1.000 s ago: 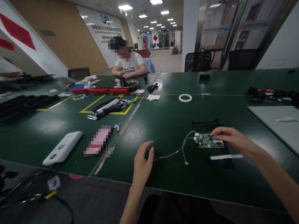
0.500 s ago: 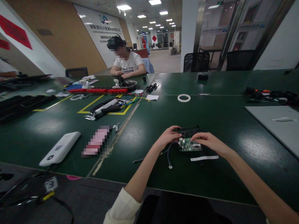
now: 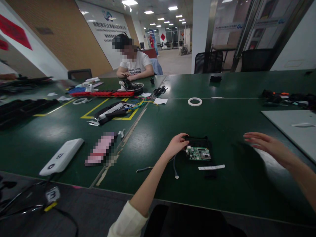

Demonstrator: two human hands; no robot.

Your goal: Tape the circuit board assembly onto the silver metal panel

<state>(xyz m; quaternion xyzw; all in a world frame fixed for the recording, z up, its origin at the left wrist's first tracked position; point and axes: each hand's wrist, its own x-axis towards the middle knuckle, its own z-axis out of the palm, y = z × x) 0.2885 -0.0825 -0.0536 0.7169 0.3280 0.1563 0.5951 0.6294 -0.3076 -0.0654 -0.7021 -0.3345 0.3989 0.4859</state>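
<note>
Green printed circuit board (image 3: 198,153), at near side of black plastic frame (image 3: 198,142) on tabletop (image 3: 153,135). Left hand (image 3: 176,145) pinched on frame's left corner; right hand (image 3: 270,148) empty, fingers extended, well apart. Best steadied by edges, grey cable (image 3: 175,168) slack.

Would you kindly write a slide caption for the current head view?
The left hand grips a black frame by a green circuit board, the right hand open and apart from both.

A "3" stands on the white tag (image 3: 52,194) at lower left.
</note>
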